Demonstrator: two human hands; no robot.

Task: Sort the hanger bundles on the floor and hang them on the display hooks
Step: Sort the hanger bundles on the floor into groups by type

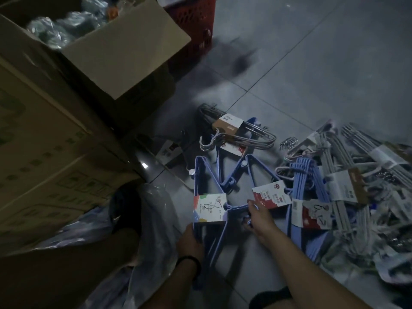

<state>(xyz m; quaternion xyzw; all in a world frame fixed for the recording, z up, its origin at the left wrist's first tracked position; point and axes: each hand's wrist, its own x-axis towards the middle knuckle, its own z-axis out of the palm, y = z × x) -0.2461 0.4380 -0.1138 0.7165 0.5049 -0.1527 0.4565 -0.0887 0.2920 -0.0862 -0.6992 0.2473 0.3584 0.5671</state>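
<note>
Head camera, looking down on a dim tiled floor [312,63]: a person crouched among stock is at the sorting stage of the job, with the display hooks nowhere in sight. The left hand [189,240], a dark band at its wrist, curls round the lower edge of a blue hanger bundle [201,175] just beneath its white card label [209,207]. The right hand [258,218] closes its fingers on blue hanger arms beside a second, red-and-white label [270,196]. Whether the two hands hold one bundle or two neighbouring ones is hard to tell in the gloom. The blue hanger bundle is a flat stack of thin triangular frames banded by a card sleeve. It lies on the floor between a metal hanger bundle [236,134] farther off and a tangled heap of pale hanger bundles [347,175] to the right. Cardboard boxes [55,141], a red basket [196,25] and a clear plastic bag [153,219] crowd the left side. The next move likely calls for lifting the blue set free of the overlapping frames without snagging, then grouping like with like before any hanging.
</note>
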